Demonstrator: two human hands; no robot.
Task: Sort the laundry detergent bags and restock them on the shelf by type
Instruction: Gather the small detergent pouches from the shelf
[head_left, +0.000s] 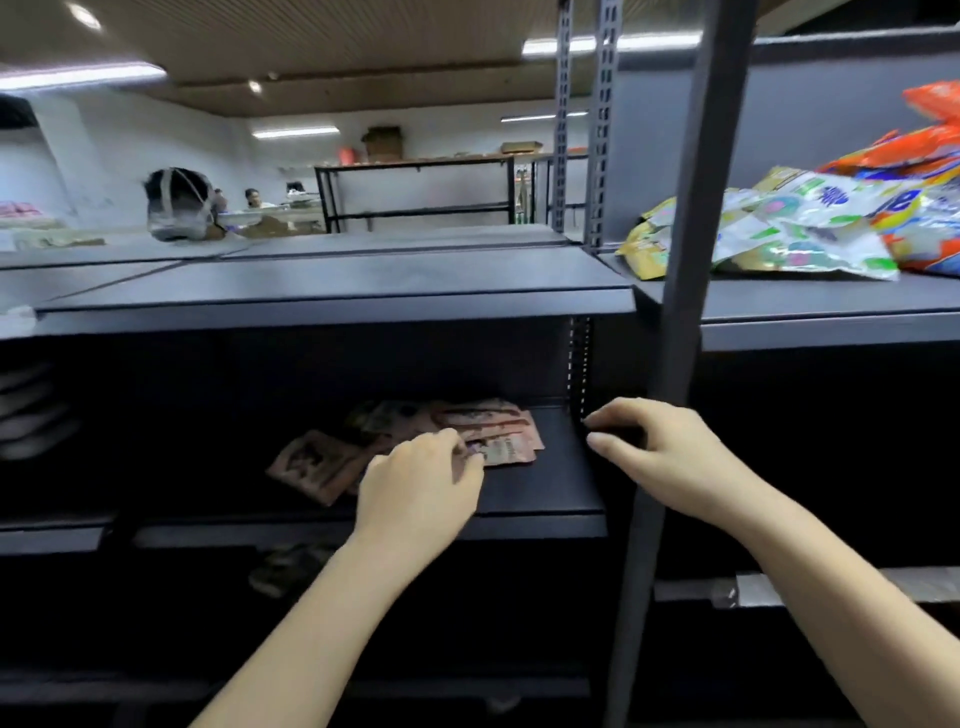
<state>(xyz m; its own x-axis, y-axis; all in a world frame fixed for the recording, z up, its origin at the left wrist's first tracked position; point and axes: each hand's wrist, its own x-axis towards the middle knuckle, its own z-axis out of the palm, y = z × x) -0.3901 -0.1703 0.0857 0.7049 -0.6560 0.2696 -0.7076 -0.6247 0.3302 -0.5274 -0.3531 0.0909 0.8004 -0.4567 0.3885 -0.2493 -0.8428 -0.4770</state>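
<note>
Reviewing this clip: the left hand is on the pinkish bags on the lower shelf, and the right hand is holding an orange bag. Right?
Not quite. The head view shows the left hand on the pinkish bags on the lower shelf, but the right hand holds no bag. The orange bag lies on the upper shelf.

Left hand (423, 480) rests on pinkish detergent bags (488, 434) on the middle shelf (545, 483). Right hand (657, 449) hovers at the upright post (675, 291), fingers loosely curled. Mixed bags (795, 228) piled upper right.
</note>
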